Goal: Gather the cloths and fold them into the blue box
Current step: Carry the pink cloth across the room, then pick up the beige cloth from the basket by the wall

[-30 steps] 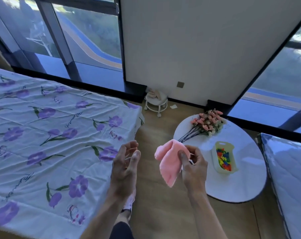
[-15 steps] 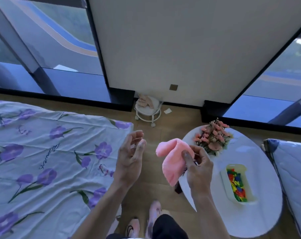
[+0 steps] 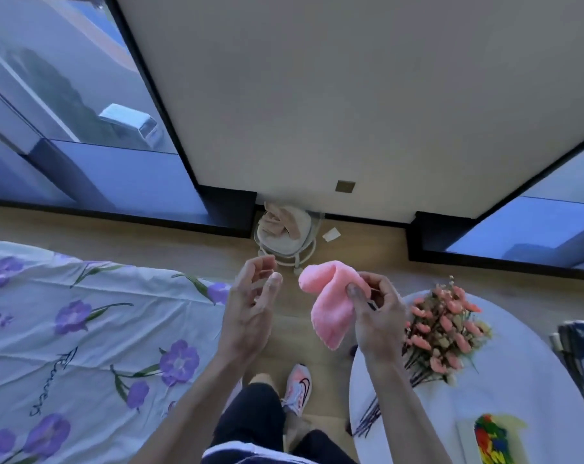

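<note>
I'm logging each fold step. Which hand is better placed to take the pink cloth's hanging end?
Left. The left hand is open, empty and raised beside the pink cloth; the right hand is busy pinching it.

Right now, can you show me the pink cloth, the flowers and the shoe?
pink cloth (image 3: 330, 318), head view, on the hanging folded part.
flowers (image 3: 443, 324), head view, on the pink blooms.
shoe (image 3: 296, 387), head view, on its top side.

Both bare forearms reach forward from the near edge, with the hands raised side by side and apart. The left hand holds nothing; its palm faces right and its fingers are loosely curled. The right hand pinches a pink cloth between thumb and curled fingers.
</note>
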### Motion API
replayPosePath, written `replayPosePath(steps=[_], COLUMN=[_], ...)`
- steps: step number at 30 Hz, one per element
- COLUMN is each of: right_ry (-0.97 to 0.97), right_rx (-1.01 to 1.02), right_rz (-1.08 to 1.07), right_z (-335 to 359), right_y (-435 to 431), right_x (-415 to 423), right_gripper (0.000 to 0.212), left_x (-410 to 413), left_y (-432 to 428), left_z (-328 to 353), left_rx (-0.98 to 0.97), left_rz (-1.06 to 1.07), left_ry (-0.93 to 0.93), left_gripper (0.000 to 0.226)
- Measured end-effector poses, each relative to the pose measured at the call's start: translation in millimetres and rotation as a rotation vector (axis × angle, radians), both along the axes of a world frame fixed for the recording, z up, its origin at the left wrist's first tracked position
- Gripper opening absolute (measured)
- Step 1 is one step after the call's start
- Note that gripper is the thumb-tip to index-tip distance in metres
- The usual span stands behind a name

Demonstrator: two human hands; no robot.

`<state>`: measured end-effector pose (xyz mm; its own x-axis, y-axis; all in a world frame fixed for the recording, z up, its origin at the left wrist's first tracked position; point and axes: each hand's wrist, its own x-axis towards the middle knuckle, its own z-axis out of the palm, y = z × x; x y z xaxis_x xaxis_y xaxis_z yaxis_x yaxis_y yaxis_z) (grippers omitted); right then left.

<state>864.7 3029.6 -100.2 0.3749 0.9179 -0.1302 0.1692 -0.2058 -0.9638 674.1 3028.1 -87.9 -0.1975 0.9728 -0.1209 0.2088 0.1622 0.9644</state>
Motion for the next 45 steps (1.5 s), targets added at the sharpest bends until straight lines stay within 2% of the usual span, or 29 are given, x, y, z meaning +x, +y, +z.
replayPosePath(steps=[3,5,13,16,23,27,32,38,41,45], right_ry=[-0.052,-0.061,-0.046,-0.063,-0.088,-0.062,-0.052,-0.036,-0.059,-0.062], right_rx=[-0.028,-0.069,-0.191,-0.221,-0.25,-0.251,-0.227,-0.251,-0.253,-0.268], right_rz=[0.022,0.013,-0.075,-0.064,-0.092,-0.106,-0.112,-0.112,-0.096,-0.101], right_z=[-19,-42,-163,-207,-305,-353,-399,-438,-447,-444], right_y=[62,101,236,276,341,361,375,392,401,409], right_x=[-1,-2,-9,-14,-8,-1,10,23,26,26], right_gripper=[0.013,0.014,0.021,0.024,0.021,0.02,0.023,0.024,0.025,0.024], left_x=[-1,1,5,2,2,13,17,27,29,20], left_y=[63,108,272,323,403,438,479,517,534,534], left_z=[-23,-53,-219,-279,-429,-506,-584,-648,-654,-632], left_rx=[-0.045,-0.09,-0.326,-0.404,-0.574,-0.633,-0.666,-0.751,-0.748,-0.589], left_rz=[-0.017,-0.018,-0.02,-0.039,-0.102,-0.255,-0.322,-0.246,-0.178,-0.143], left_ry=[-0.02,-0.04,-0.104,-0.057,0.086,0.229,0.256,0.181,0.156,0.266], left_gripper=[0.025,0.02,0.015,0.026,0.03,0.034,0.047,0.063,0.052,0.028])
